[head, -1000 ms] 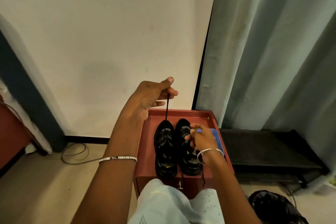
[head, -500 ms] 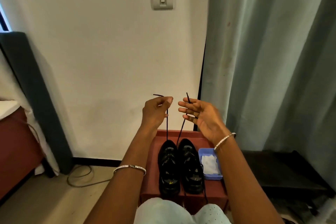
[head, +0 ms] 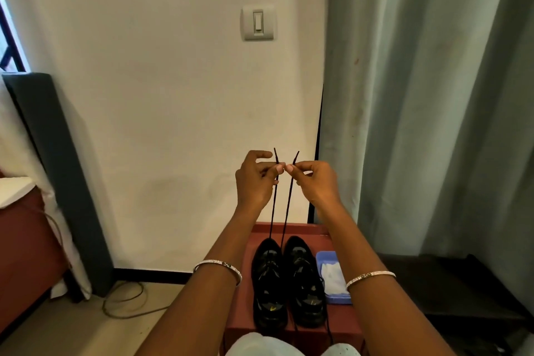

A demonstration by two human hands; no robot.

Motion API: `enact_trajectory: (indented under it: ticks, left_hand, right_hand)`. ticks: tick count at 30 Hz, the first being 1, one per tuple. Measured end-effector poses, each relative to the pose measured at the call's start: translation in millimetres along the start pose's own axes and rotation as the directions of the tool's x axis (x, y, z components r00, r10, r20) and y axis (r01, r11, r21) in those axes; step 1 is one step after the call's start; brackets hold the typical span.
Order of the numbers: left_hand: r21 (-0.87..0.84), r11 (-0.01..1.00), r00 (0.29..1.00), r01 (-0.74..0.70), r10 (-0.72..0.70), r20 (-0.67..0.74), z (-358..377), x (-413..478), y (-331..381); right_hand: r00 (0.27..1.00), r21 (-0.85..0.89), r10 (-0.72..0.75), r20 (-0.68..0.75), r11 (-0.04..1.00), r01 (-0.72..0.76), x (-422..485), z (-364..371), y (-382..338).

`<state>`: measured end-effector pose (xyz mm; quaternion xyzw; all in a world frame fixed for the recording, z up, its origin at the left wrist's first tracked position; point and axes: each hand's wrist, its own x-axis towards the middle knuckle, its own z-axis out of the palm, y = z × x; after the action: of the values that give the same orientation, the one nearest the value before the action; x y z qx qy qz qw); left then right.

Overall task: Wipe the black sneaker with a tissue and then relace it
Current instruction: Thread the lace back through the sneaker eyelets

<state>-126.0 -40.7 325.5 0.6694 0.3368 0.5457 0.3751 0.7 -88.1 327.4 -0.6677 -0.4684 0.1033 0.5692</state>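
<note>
Pinching the black lace (head: 273, 205) by its 2 ends, both hands are raised side by side, fingertips nearly touching. Left hand (head: 254, 179): thumb and fingers curled, gripping the left strand just below its tip, index finger sticking out above. Right hand (head: 315, 182): thumb and forefinger pinch the right strand just below its tip, other fingers curled in. The 2 tips poke up above the fingers, slightly splayed. Both strands run taut and close together down to the far end of the left sneaker (head: 268, 283); the eyelets are too dark to make out. There is 1 silver bangle (head: 219, 264) on each wrist.

Left sneaker, black, sits on a red-brown stand (head: 242, 312), just beside the right sneaker (head: 303, 283), both set lengthwise away from the person. Blue tray (head: 325, 257) is just right of the right sneaker on the same stand, with a white tissue (head: 332, 274) lying in it. White cloth (head: 260, 344) shows at the bottom edge.

Further out are a wall switch (head: 258, 22) above the hands, a grey-green curtain (head: 419, 95) at right, a dark low bench (head: 448, 283) under it and a cable loop (head: 124, 300) on the floor at left.
</note>
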Motion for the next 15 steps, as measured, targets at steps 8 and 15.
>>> enact_trajectory:
  ticks: [8, 15]
  left_hand:
    - [-0.057, 0.996, 0.997, 0.062, -0.064, -0.035, 2.4, 12.1, 4.2]
    - [-0.055, 0.993, 0.994, 0.104, -0.104, -0.01, 5.0, 23.4, 9.0]
  right_hand:
    - [0.988, -0.229, -0.108, 0.11, 0.964, 0.131, 19.9, -1.3, -8.7]
    - [0.982, -0.279, -0.145, 0.118, 0.944, 0.173, 32.9, -5.4, -10.8]
